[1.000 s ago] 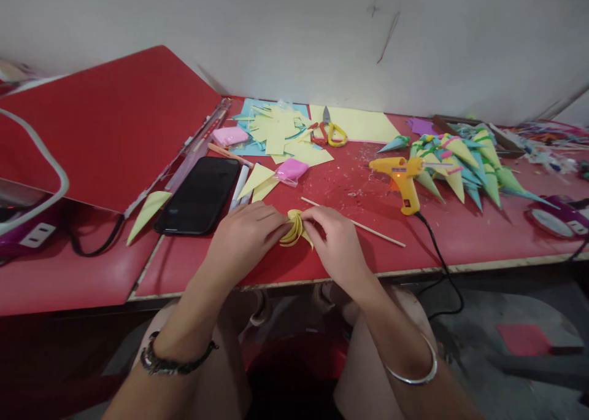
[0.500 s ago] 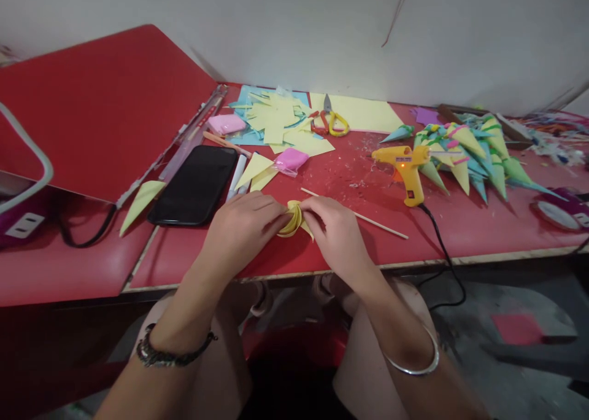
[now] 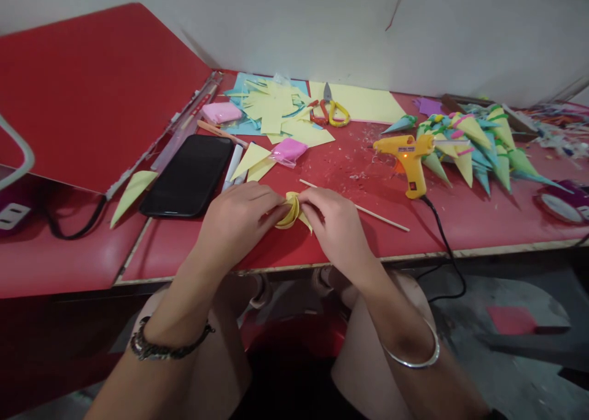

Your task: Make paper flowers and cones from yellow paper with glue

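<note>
Between both hands, just above the red table [image 3: 257, 257], is a yellow paper strip [image 3: 289, 216] curled into a loose coil with a pointed end hanging down. My left hand [image 3: 242, 217] pinches the coil from the left, thumb and fingers together. From the right, my right hand [image 3: 335, 220] grips it with closed fingertips. The fingertips partly hide the paper. A thin wooden stick [image 3: 381, 218] lies on the table, its middle hidden behind my right hand. Beyond my left hand are folded yellow paper pieces [image 3: 252, 161] and a pink packet [image 3: 289, 151].
A yellow glue gun [image 3: 407, 156] with a lit orange light stands right, its cord running off the edge. Behind it lie several paper cones [image 3: 478, 140]. Scissors [image 3: 338, 113] and paper strips [image 3: 271, 107] lie at the back. A black phone [image 3: 188, 174] is on the left.
The view has shifted slightly, so the table things sit a little higher in the picture. Both hands keep their hold on the coiled paper, with little visible movement.
</note>
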Demonstrator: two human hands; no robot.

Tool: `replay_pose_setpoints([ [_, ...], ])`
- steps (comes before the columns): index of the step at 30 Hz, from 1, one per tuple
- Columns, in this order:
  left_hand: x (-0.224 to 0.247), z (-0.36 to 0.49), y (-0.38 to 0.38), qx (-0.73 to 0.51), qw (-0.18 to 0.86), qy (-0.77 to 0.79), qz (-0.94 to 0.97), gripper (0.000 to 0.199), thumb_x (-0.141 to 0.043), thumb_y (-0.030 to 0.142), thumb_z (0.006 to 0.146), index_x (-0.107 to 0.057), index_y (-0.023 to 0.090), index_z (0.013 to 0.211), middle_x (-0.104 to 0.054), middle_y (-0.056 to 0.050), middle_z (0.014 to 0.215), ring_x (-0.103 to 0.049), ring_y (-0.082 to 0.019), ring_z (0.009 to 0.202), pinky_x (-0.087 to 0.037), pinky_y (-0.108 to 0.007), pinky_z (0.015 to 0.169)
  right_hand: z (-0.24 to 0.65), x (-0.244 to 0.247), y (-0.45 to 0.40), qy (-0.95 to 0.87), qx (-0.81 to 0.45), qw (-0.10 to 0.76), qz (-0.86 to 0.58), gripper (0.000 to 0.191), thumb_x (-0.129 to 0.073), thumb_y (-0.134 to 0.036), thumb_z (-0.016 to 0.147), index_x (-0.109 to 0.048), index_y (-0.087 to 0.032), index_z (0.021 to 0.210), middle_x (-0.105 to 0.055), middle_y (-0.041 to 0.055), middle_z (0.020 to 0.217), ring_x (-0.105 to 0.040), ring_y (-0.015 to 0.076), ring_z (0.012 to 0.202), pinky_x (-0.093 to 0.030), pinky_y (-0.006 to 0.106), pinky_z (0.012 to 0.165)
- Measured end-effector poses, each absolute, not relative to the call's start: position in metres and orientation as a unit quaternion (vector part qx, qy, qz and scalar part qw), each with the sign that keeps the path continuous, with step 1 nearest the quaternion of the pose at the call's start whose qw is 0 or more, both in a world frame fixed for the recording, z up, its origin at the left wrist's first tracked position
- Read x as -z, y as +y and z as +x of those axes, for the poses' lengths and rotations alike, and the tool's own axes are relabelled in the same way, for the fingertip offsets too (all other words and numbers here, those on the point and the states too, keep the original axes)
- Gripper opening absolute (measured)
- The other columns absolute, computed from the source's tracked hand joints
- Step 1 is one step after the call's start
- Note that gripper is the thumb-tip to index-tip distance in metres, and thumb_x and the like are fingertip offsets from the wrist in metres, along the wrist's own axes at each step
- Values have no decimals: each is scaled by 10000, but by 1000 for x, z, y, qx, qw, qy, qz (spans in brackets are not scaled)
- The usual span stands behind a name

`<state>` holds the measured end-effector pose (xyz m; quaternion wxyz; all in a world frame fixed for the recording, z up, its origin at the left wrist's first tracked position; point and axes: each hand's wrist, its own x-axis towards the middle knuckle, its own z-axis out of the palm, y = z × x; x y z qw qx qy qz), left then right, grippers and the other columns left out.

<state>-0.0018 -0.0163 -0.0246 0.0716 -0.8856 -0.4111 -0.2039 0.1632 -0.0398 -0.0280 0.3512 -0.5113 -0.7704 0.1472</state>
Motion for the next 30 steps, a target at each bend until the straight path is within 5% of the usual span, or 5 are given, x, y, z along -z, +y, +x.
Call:
replay_pose_setpoints([
  [20,24,-1,-18,237,80,-421,-872,319,-356,332,889,-589,195,720,-633,-24,689,-573,-157,659,-428,-276,610,160,31,-43,-782,-114,322,-521,167,-398,-134,860,-557,-185,849,-594,33,778,-539,153,736,-395,265,668],
  [30,22,2,-24,324,82,-413,-847,211,-423,289,878,-599,202,802,-672,-28,821,-605,-154,786,-464,-268,674,157,28,-49,-734,-101,468,-482,176,-410,-155,873,-571,-225,872,-606,36,858,-564,159,848,-445,298,762],
])
